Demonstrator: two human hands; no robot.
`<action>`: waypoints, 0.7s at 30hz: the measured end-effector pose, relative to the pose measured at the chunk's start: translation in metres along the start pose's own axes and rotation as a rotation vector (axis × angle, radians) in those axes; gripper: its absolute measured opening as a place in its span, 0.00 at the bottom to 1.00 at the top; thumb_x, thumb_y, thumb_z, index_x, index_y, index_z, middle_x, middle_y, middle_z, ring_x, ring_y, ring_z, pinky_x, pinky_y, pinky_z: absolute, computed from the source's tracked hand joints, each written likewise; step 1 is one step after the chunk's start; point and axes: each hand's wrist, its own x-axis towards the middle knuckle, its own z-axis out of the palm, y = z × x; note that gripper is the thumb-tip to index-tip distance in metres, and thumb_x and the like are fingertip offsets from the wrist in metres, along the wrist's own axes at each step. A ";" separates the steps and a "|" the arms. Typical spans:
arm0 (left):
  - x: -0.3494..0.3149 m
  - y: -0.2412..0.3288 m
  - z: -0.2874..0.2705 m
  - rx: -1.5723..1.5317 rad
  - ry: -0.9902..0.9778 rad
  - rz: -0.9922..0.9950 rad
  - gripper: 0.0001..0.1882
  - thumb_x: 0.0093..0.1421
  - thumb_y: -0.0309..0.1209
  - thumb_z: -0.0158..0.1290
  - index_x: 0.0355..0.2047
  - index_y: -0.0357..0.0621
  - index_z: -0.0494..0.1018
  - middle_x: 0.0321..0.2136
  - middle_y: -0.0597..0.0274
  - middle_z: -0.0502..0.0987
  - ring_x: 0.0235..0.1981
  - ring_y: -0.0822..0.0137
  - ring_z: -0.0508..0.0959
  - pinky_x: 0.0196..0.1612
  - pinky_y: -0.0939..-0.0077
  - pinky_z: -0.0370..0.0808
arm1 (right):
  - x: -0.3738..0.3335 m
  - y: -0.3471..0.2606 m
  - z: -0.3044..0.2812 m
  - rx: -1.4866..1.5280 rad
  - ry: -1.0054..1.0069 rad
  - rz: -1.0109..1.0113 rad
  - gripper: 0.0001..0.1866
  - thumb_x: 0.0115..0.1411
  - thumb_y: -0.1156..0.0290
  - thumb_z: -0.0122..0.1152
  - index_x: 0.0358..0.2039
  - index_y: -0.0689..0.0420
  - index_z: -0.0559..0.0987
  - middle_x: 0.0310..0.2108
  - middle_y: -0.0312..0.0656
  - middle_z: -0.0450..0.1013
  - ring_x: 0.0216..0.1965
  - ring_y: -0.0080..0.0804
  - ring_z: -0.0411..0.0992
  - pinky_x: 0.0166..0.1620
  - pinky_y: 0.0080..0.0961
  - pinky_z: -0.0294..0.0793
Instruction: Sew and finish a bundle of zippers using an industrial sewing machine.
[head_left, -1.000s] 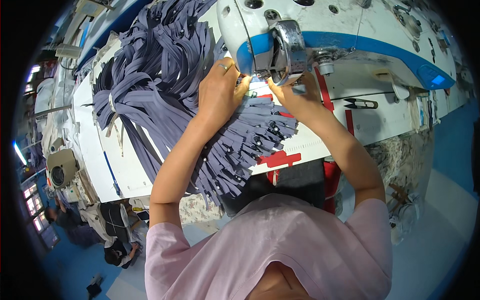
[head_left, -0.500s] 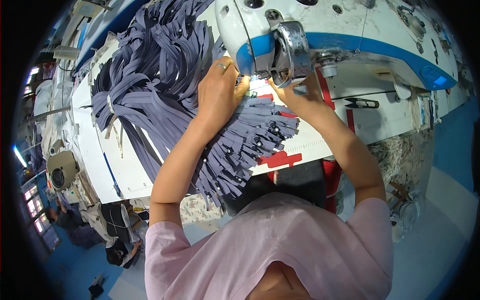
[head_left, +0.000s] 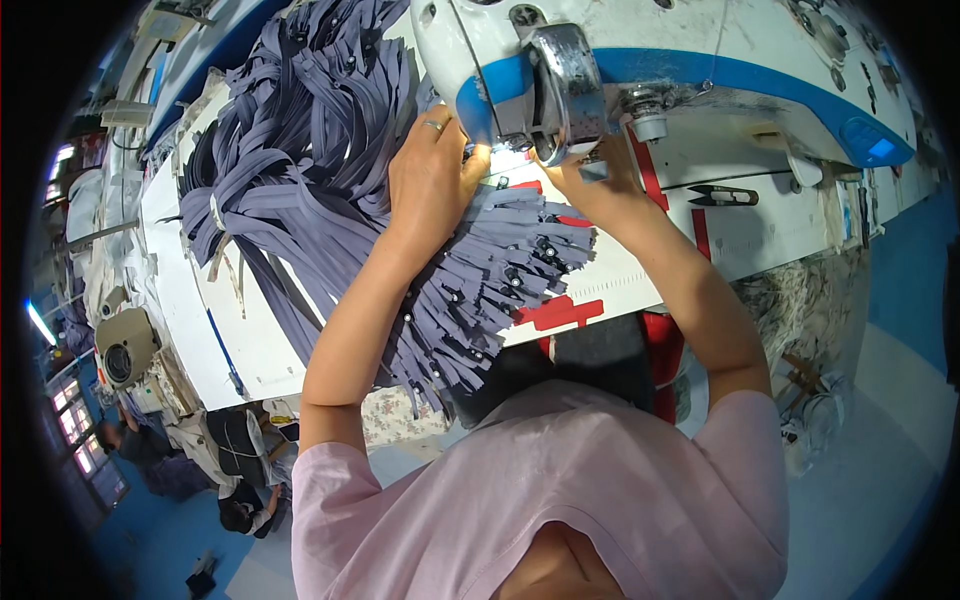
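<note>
Left hand: my left hand [head_left: 425,185] is palm down by the needle area, fingers bent and thumb near the forefinger, a ring [head_left: 433,125] on one finger; I can't make out whether anything is pinched in it.
Right hand: my right hand [head_left: 600,190] reaches in from the other side, fingertips partly hidden behind the metal guard [head_left: 568,95]; its grip is hidden from me too.
Between the hands: a bright glare under the machine head, which washes out whatever lies there.
Zipper strips: a big heap of grey-violet zipper strips [head_left: 330,130] lies left of my left hand, with a bunch bound by a pale tie [head_left: 217,212]; cut ends with dark sliders fan out under my left forearm towards the table edge.
In the way: the white-and-blue sewing machine [head_left: 640,25] overhangs both hands.
Right of my right hand: dark thread snips [head_left: 722,195] lie on the table near red tape [head_left: 701,232].
Surface: white table [head_left: 625,285], with more red tape by the front edge.
Room: blue and pale floor [head_left: 870,400]; to the left, two other people, partly in view, and a lit window [head_left: 72,420].
</note>
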 end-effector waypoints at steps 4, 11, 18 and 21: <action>-0.001 0.001 0.000 0.006 -0.019 0.007 0.11 0.52 0.29 0.62 0.30 0.35 0.72 0.33 0.53 0.74 0.37 0.52 0.77 0.36 0.60 0.75 | 0.002 -0.002 0.001 0.003 0.065 -0.011 0.11 0.50 0.66 0.63 0.31 0.60 0.77 0.34 0.53 0.76 0.40 0.55 0.72 0.44 0.47 0.69; -0.003 0.002 0.000 0.020 -0.036 -0.020 0.12 0.51 0.29 0.62 0.29 0.34 0.72 0.33 0.53 0.73 0.37 0.52 0.76 0.36 0.60 0.75 | 0.003 -0.011 -0.005 0.014 0.070 0.015 0.11 0.52 0.65 0.62 0.31 0.59 0.77 0.34 0.53 0.76 0.40 0.55 0.72 0.44 0.47 0.69; -0.001 0.003 -0.001 0.030 -0.044 -0.034 0.12 0.50 0.28 0.62 0.29 0.34 0.71 0.33 0.52 0.73 0.37 0.52 0.76 0.36 0.60 0.75 | -0.001 -0.008 -0.007 0.045 0.061 0.018 0.13 0.54 0.62 0.59 0.31 0.59 0.77 0.33 0.52 0.75 0.39 0.54 0.71 0.44 0.47 0.68; -0.001 0.001 0.000 0.044 -0.060 -0.055 0.12 0.51 0.28 0.62 0.29 0.34 0.71 0.33 0.52 0.73 0.37 0.52 0.76 0.36 0.60 0.75 | 0.003 -0.015 -0.010 -0.001 0.163 -0.035 0.13 0.55 0.61 0.58 0.31 0.59 0.77 0.33 0.52 0.75 0.40 0.55 0.71 0.44 0.47 0.67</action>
